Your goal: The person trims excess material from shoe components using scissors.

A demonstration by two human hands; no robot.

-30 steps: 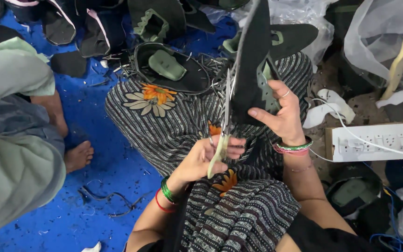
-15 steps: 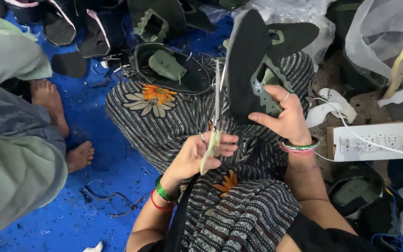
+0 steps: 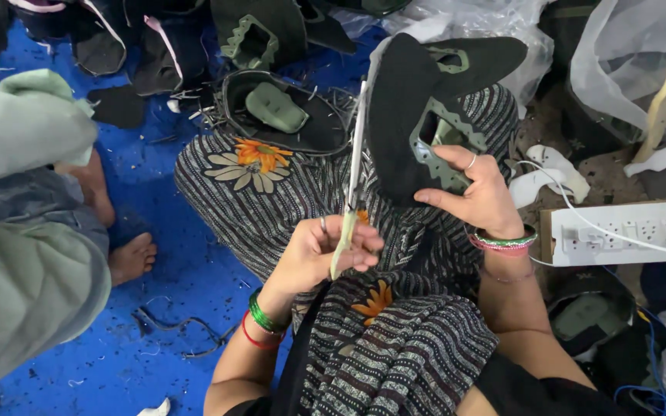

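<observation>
Left hand (image 3: 321, 250) fingers close around pale-handled scissors (image 3: 351, 192), blades upright beside the black shoe upper (image 3: 402, 108), which the right hand (image 3: 475, 192) pinches raised for trimming.

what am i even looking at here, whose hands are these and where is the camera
The camera sits on a person's head and looks down at their own lap and two bare hands; there is no machine. The left hand grips pale-handled scissors with the blades pointing up. The right hand holds up a black shoe-upper piece with a grey-green trim. More such pieces lie on the blue floor mat. A white power strip sits at right. At left, another person's bare foot shows.
</observation>
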